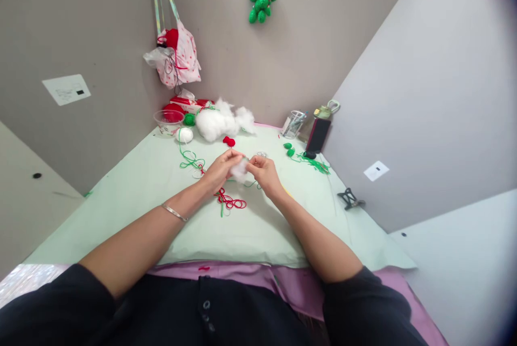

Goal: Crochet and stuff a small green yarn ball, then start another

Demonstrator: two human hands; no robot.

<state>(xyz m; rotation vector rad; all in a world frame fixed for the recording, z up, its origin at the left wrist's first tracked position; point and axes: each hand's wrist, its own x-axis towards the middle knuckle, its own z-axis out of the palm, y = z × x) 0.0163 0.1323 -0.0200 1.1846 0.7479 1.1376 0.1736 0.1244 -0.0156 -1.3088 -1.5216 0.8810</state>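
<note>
Both hands meet above the middle of the table. My left hand (221, 169) is closed, with a tuft of white stuffing (239, 171) against its fingers. My right hand (264, 171) is closed too, its thumb and fingers pinching at the tuft's right edge. Something small shows between the fingertips, too small to name. Just beyond the hands lies a red knitted piece (229, 141). Loose red yarn (232, 202) coils on the table below my left hand, and tangled green yarn (190, 160) lies to its left.
A pile of white stuffing (216, 121), a white yarn ball (184, 135) and a clear tub (168, 122) stand at the back left. Small green pieces (290, 152), a phone (319, 135) and a clear cup (294, 124) are at right. A spotted bag (181, 58) hangs on the wall.
</note>
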